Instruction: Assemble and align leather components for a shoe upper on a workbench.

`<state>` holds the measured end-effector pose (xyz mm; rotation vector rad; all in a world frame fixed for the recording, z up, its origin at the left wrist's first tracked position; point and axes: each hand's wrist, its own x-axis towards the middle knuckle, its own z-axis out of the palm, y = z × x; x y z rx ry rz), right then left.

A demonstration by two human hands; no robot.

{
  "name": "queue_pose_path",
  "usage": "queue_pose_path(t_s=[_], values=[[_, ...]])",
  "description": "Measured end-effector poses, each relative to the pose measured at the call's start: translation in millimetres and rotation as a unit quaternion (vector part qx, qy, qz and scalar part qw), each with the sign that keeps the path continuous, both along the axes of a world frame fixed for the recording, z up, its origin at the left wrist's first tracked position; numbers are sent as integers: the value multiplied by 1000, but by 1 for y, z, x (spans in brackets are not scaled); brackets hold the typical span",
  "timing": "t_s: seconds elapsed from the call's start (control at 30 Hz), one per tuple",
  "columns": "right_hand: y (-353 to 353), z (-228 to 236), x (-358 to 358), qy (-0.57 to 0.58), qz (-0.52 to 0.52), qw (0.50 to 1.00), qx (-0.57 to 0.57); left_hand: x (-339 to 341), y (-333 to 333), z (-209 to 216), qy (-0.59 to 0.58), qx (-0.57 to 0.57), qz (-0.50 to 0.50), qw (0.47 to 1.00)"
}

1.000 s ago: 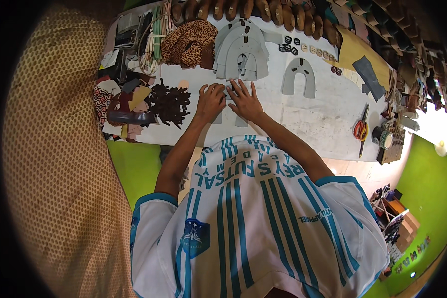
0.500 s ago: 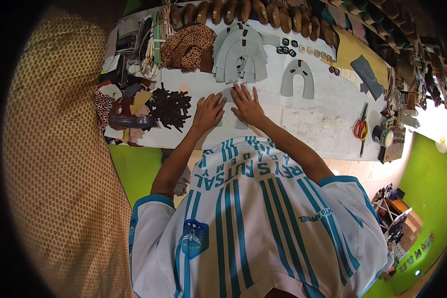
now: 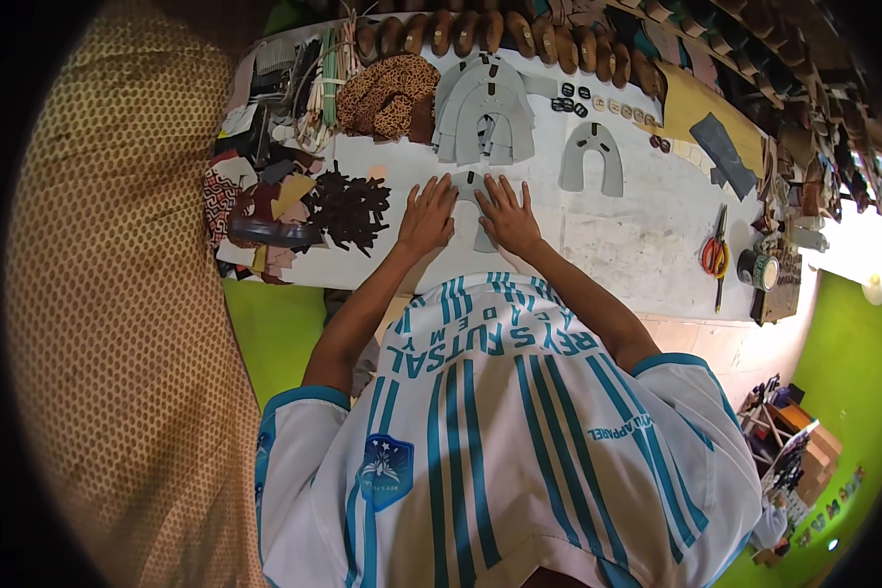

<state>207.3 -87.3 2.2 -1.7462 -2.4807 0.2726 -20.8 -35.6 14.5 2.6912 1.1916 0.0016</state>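
Both hands rest on a grey U-shaped piece that lies flat on the white work table. My left hand covers its left side with fingers stretched out. Over its right side lies my right hand, fingers spread. A small dark tab shows at the top of the curve, between the fingertips. Just beyond is a stack of similar grey pieces with dark tabs. Another single grey U-shaped piece lies to the right.
Brown shoe lasts line the far edge. Leopard-print material, dark strips and coloured scraps crowd the left. Small black buckles lie far right of the stack. Red-handled scissors and a tin stand near the right edge.
My hands have drawn slightly apart, uncovering the dark tab and more of the grey piece between them. The whole view has shifted slightly.
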Motion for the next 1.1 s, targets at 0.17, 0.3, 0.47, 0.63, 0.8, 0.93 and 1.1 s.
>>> queue_pose_path(t_s=[0.17, 0.3, 0.47, 0.63, 0.8, 0.93, 1.1], values=[[5, -2, -11, -42, -1, 999, 3, -3, 3, -6, 15, 39, -23, 999], [10, -3, -11, -68, 16, 998, -4, 14, 7, -6, 62, 54, -64, 995], [19, -6, -2, 5, -24, 999, -40, 23, 29, 16, 12, -21, 33, 999], [24, -10, -15, 36, -117, 992, 14, 17, 31, -16, -82, 34, 163, 983], [32, -8, -22, 126, -178, 975, -36, 16, 21, -19, -177, 5, 129, 976], [30, -6, -18, 183, -182, 966, -27, 1, 12, -15, -220, -23, 97, 971], [19, -3, 0, 205, -83, 975, -4, -6, -7, 11, -210, -34, 54, 976]])
